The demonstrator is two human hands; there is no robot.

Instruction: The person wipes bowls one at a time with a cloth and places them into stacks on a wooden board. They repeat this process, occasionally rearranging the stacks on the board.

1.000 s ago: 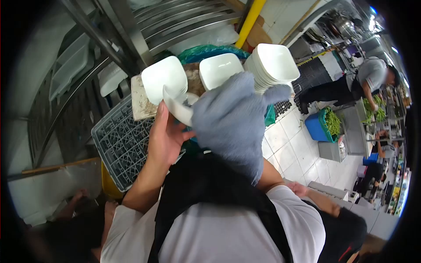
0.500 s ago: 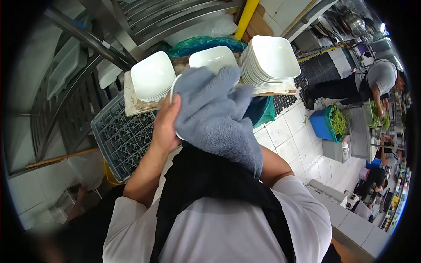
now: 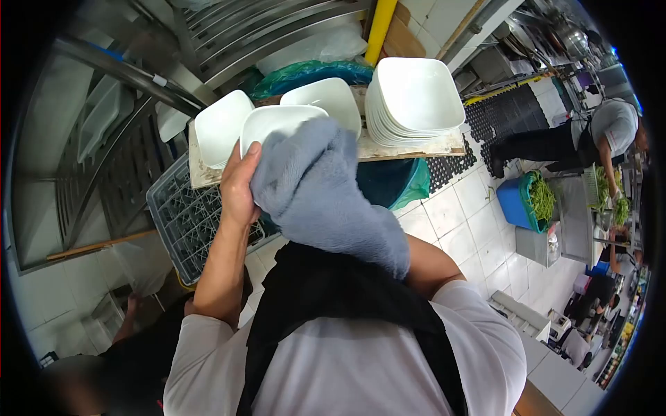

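Note:
My left hand (image 3: pixel 239 191) grips the side of a white square bowl (image 3: pixel 274 123), thumb up along its edge. A thick grey cloth (image 3: pixel 326 201) lies bunched against the inside of this bowl and covers much of it. The cloth also hides my right hand, which works it against the bowl; only the right forearm (image 3: pixel 430 263) shows. Just beyond sit more white square bowls: a low stack (image 3: pixel 220 125) at left, one group (image 3: pixel 329 100) in the middle, and a tall stack (image 3: pixel 418 93) at right.
The stacks stand on a worn board (image 3: pixel 388 152) over a bin with a green liner (image 3: pixel 416 187). A grey glass rack (image 3: pixel 187 215) is at left. Metal shelving (image 3: pixel 270 31) rises behind. At right, a co-worker (image 3: pixel 603 128) handles greens near a blue bin (image 3: pixel 520 201).
The held bowl has tipped away and moved slightly up and left, so more of its inside shows. The cloth has slid down across it. My view has shifted a little.

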